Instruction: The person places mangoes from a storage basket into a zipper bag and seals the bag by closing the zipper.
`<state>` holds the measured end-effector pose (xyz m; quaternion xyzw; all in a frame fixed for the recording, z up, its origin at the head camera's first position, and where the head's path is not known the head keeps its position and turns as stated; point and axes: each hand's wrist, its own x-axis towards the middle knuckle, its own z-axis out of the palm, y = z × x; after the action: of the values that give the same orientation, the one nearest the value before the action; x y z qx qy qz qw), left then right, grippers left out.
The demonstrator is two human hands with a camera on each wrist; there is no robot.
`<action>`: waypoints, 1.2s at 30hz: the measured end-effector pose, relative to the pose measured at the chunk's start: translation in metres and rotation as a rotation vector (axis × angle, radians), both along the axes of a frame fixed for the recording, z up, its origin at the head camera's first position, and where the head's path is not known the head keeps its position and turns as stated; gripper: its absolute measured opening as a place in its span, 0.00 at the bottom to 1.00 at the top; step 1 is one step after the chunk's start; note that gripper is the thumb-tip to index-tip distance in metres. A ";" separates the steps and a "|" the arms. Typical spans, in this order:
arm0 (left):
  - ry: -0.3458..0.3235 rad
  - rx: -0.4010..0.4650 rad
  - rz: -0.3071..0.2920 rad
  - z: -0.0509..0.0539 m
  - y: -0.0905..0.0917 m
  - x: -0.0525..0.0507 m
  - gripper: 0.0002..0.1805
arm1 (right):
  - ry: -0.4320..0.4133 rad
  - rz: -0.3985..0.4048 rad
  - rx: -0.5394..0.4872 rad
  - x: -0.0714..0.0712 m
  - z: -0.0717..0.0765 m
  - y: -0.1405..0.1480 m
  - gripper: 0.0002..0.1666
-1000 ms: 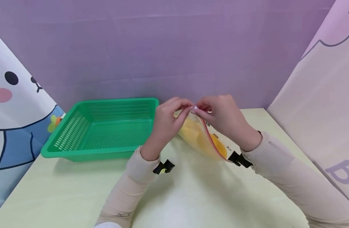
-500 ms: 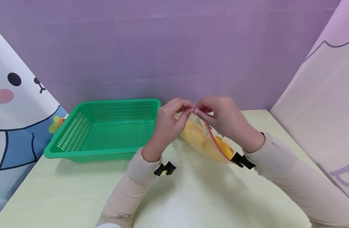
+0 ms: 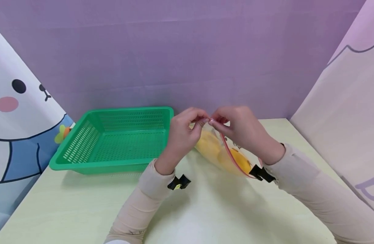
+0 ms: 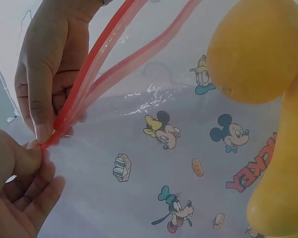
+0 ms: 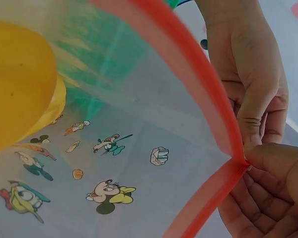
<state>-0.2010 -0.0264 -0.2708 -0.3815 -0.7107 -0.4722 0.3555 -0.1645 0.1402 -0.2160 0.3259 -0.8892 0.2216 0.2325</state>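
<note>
A clear plastic zip bag (image 3: 215,159) with a red zip edge and printed cartoon figures sits between my hands. Smooth yellow fruits (image 5: 20,84) are inside it, one rounded and one elongated in the left wrist view; their kind is unclear. My left hand (image 3: 185,130) pinches the end of the red zip edge (image 4: 97,62) between thumb and fingers. Right beside it, my right hand (image 3: 243,130) pinches the same end, thumbs nearly touching. Beyond the pinched end, the two red strips spread apart, so the mouth gapes there. In the head view, the forearm and hand partly cover the bag.
A green plastic basket (image 3: 129,147) with slotted sides stands left of the bag on the pale table (image 3: 92,206). Behind it rises a purple backdrop (image 3: 180,57). Printed panels stand at both sides. Small black cameras (image 3: 179,182) hang at the wrists.
Both hands keep their pinch at the bag's end, with only small finger shifts. The whole head view has drifted slightly, so everything appears a little farther right and lower.
</note>
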 end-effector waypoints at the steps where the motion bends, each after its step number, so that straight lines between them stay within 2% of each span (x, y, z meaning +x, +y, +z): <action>1: 0.002 0.002 0.000 0.000 0.001 0.000 0.02 | -0.004 0.001 -0.003 0.000 -0.001 0.001 0.02; 10: 0.008 0.002 0.030 -0.002 0.002 0.001 0.04 | -0.003 0.009 0.003 -0.001 -0.005 0.001 0.02; 25: 0.031 0.005 0.060 0.000 0.006 -0.001 0.06 | 0.116 0.078 0.001 -0.004 -0.011 0.007 0.06; 36: 0.032 -0.005 0.077 0.000 0.004 -0.005 0.04 | 0.136 0.084 0.010 -0.004 -0.012 0.012 0.08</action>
<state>-0.2057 -0.0225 -0.2709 -0.3621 -0.7202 -0.4504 0.3838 -0.1685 0.1526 -0.2283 0.3781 -0.8580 0.2042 0.2814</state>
